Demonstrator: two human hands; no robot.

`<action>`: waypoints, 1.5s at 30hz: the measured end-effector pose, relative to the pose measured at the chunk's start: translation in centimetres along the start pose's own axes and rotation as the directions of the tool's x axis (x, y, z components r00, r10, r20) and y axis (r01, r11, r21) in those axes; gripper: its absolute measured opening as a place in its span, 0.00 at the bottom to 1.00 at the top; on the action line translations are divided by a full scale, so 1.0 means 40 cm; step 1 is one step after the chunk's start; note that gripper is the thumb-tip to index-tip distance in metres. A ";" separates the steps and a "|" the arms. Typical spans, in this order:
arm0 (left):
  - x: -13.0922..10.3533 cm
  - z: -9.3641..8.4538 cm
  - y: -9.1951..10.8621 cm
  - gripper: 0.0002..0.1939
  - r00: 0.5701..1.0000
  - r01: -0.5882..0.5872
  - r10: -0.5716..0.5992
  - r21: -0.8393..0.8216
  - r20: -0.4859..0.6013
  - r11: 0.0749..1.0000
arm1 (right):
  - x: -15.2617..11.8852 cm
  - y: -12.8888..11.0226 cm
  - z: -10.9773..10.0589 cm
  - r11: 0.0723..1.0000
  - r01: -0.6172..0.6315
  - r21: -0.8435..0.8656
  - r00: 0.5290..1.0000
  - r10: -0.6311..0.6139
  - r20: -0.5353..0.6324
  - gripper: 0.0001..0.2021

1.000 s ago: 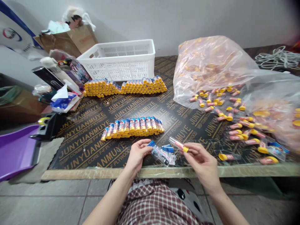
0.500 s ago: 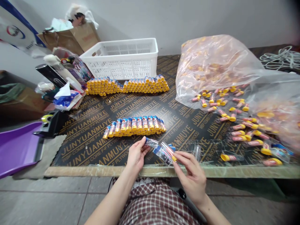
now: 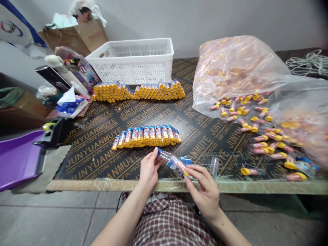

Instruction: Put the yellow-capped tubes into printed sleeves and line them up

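Observation:
My left hand [image 3: 149, 169] pinches a clear plastic tube [image 3: 165, 155] by its blue end, between thumb and fingers. My right hand [image 3: 205, 188] grips a pink-printed tube with a yellow cap [image 3: 178, 164] by the cap. The two tubes meet end to end, roughly in line; whether one is inside the other I cannot tell. Under them lie blue printed labels [image 3: 186, 160], partly covered. Another clear tube [image 3: 214, 166] rests just beyond my right hand. Ahead is a stacked row of blue-and-yellow tubes [image 3: 146, 135].
More finished-looking tubes [image 3: 161, 91] are stacked before a white plastic basket [image 3: 133, 68]. At right, yellow-capped tubes [image 3: 258, 138] spill from a large clear bag [image 3: 235, 65]. A tape dispenser [image 3: 52, 133] and purple dustpan [image 3: 22, 159] are at left. The table's front edge [image 3: 102, 185] runs below my hands.
My right hand has moved a little left, bringing the yellow-capped tube up against the clear tube's end. My left hand stays nearly in place.

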State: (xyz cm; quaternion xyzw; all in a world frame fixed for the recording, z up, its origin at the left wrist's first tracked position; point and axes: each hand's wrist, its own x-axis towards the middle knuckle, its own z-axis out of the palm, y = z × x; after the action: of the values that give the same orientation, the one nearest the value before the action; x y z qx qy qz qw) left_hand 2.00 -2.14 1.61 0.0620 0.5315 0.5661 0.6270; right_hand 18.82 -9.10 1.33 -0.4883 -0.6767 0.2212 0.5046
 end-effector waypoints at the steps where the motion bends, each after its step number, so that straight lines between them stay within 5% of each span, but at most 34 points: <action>1: 0.002 -0.001 0.000 0.19 1.000 0.004 -0.004 -0.010 -0.012 1.000 | 0.000 0.003 -0.002 1.000 -0.007 -0.001 1.000 0.007 -0.011 0.19; 12: -0.012 0.006 -0.007 0.19 0.999 -0.024 0.024 -0.021 -0.022 0.999 | 0.013 -0.008 0.003 0.996 0.086 -0.003 0.995 -0.085 0.060 0.22; 20: -0.068 0.023 -0.017 0.20 0.972 0.048 -0.072 0.110 0.223 0.993 | 0.019 0.011 0.000 0.997 0.081 -0.006 0.990 -0.080 0.118 0.26; 29: -0.105 0.024 -0.016 0.17 0.866 0.170 -0.300 0.329 0.400 0.929 | 0.035 0.022 -0.006 0.988 0.022 0.150 0.944 -0.070 0.323 0.43; 45: -0.121 0.026 -0.022 0.18 0.873 0.199 -0.311 0.309 0.376 0.930 | 0.018 0.032 0.003 0.973 -0.012 0.230 0.957 -0.055 0.286 0.43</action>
State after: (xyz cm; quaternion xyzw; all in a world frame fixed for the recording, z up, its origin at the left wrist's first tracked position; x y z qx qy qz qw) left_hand 4.33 -5.66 4.34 0.1922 0.4580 0.3763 0.7821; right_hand 19.28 -7.89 0.60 -0.3817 -0.7187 0.3615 0.4549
